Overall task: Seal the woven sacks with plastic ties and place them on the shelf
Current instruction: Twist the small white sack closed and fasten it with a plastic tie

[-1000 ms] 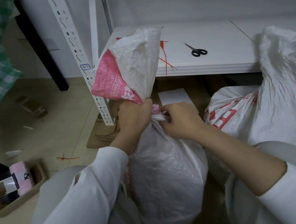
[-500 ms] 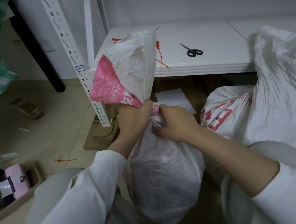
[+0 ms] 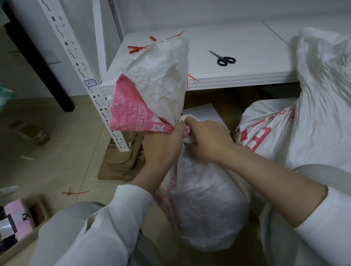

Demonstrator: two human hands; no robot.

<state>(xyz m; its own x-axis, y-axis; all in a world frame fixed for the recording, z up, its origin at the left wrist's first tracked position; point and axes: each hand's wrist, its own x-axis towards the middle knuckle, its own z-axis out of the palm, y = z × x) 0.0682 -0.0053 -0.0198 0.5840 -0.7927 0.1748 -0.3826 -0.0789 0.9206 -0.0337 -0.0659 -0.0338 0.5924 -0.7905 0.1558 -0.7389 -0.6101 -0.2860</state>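
A white woven sack (image 3: 206, 205) with pink print stands between my knees, its top gathered into a neck with the loose mouth flaring above. My left hand (image 3: 161, 148) grips the neck from the left. From the right, my right hand (image 3: 207, 139) pinches the same neck with curled fingers; whatever it holds there is hidden. Red plastic ties (image 3: 136, 48) lie on the white shelf board (image 3: 249, 53) behind the sack. Two more white sacks (image 3: 336, 104) lean to the right.
Black scissors (image 3: 224, 59) lie on the shelf. A white perforated shelf post (image 3: 84, 78) stands left of the sack. Flattened cardboard (image 3: 122, 165) lies under the shelf. A red tie (image 3: 74, 192) is on the floor, and a cardboard box (image 3: 9, 228) sits at lower left.
Both hands stay at the sack's neck; my right hand's fingers have shifted slightly closer to the left hand. The view has tilted a little.
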